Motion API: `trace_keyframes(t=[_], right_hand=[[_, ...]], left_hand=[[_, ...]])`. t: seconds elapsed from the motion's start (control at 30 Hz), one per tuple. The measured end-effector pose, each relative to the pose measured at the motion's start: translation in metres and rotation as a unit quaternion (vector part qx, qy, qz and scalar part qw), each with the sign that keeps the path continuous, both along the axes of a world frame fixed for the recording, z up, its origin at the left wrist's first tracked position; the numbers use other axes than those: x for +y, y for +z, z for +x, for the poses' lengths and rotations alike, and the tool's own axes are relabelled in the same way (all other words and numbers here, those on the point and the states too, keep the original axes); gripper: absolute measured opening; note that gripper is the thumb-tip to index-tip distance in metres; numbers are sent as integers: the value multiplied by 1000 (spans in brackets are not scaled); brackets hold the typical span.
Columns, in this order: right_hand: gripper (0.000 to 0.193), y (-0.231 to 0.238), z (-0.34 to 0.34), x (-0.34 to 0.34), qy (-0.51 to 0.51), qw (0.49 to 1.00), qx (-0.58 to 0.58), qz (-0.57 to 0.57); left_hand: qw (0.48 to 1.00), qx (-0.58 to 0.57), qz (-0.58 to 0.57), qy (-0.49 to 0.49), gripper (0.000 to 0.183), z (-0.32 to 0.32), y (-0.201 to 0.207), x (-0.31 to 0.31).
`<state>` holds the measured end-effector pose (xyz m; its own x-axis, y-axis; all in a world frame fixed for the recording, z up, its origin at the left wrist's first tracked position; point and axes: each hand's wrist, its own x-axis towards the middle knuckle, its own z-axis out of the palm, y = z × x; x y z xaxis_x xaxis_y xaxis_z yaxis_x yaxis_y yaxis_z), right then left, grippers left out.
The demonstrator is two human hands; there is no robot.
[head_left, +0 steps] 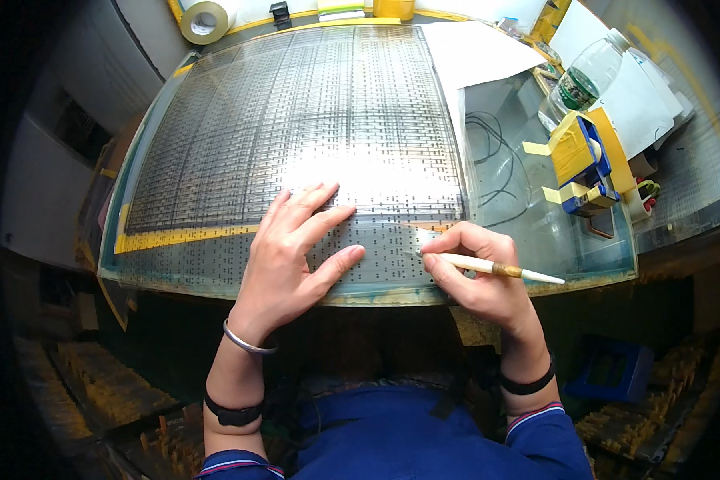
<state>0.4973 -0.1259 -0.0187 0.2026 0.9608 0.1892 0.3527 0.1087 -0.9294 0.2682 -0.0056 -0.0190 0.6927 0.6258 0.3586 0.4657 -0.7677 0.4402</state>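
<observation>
A large clear film sheet (pixel 296 104) printed with dense rows of small black marks covers most of a glass-topped table (pixel 520 240). My left hand (pixel 288 248) lies on the sheet near its front edge, fingers spread and thumb apart. To its right, my right hand (pixel 484 268) pinches a slim pen-shaped tool (pixel 476 262) with a cream handle, a brown band and a white tapered end. The tool slants, its white end pointing right and its working end at the film's front margin. My fingers partly hide that working end, so I cannot tell its kind.
A tape roll (pixel 205 22) stands at the back left. White paper (pixel 484 54) lies at the back right, near a clear plastic bottle (pixel 588 76). Blue tape dispensers (pixel 596 164) with yellow tape sit at the right. Thin dark cables (pixel 500 160) show beside the film.
</observation>
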Motion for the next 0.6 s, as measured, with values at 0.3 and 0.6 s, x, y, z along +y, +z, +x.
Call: trace_keyframes(t=[0.3, 0.6], right_hand=[[7, 0, 0, -1, 10, 1000, 6, -13], [8, 5, 3, -2, 31, 999, -24, -20]], left_hand=[[1000, -1, -3, -1, 48, 0, 1, 0], [1000, -4, -5, 1, 48, -1, 0, -1]])
